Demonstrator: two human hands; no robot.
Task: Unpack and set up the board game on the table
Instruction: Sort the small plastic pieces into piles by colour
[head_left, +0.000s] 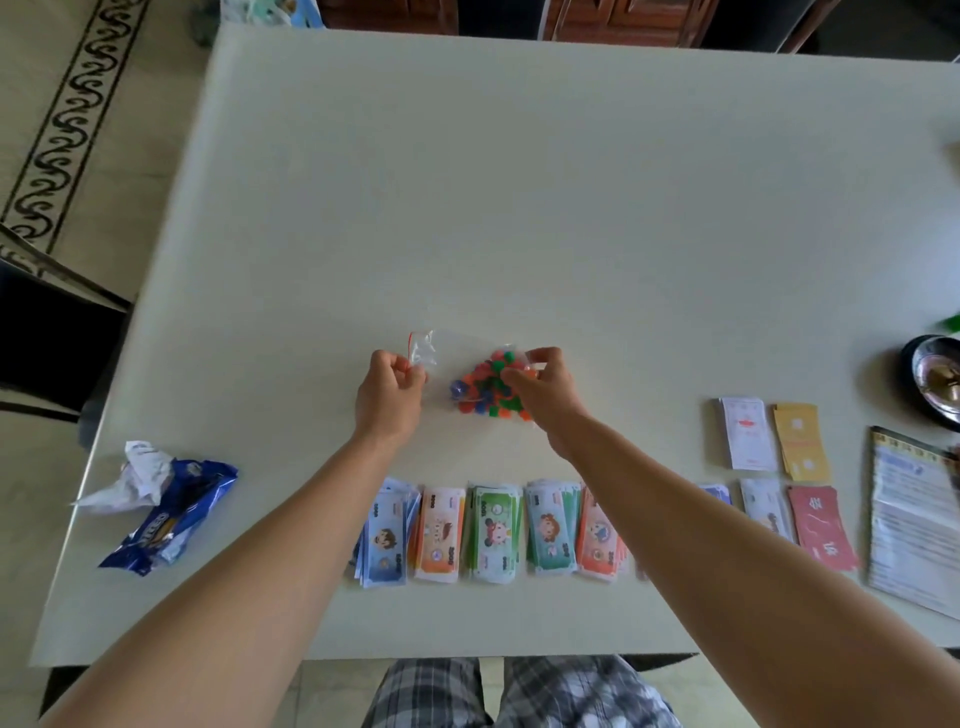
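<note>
Over the white tabletop (519, 218) centre, I see left hand (389, 400) pinch small clear zip bag (422, 352), right hand (545, 395) pinch clear bag of coloured pieces (483, 387), likely to open.

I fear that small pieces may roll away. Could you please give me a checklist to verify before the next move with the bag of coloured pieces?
1. The left hand grips the small clear bag: ok.
2. The right hand pinches the bag of coloured pieces at its top: ok.
3. The mouth of that bag is open: cannot tell.
4. The table has bare surface beyond the hands for tipping the pieces out: ok.
5. The banknote stacks lie in a row near the front edge, apart from the pieces: ok.
</note>
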